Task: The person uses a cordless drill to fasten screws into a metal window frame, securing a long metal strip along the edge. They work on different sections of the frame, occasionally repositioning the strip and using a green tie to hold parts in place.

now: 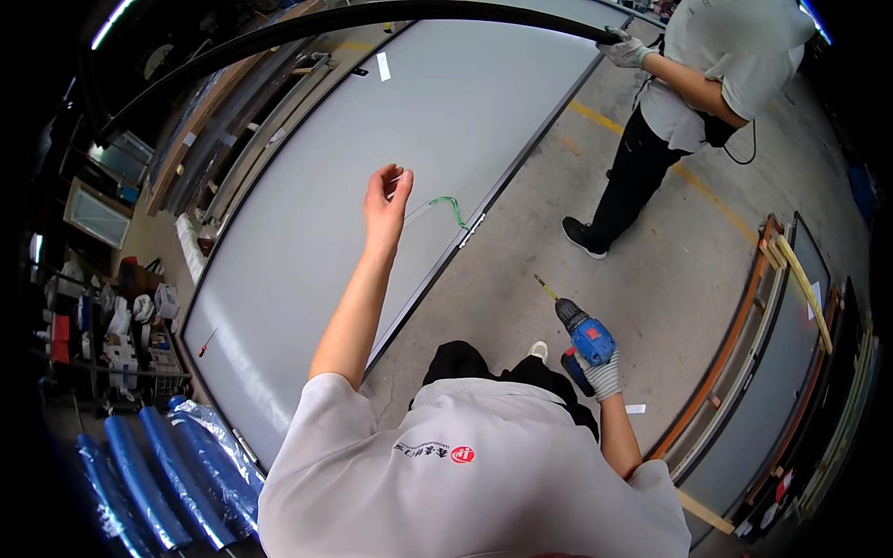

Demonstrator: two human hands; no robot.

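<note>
right hand (pixel 605 374): gloved fingers wrapped round blue drill (pixel 587 333). left hand (pixel 386 197): fingers narrow, contents unclear, grey panel (pixel 307 214) below them.

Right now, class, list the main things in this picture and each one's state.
Grey panel: lying flat
Blue drill: held, bit fitted; running or not, unclear
Right hand: gloved, gripping the drill
Left hand: bare, above the panel, fingers bent; whether holding anything, unclear
Screwdriver: lying on the panel
Green cord: crooked, near the panel's edge
Long dark bar: raised, gripped by the co-worker's gloved hand
</note>
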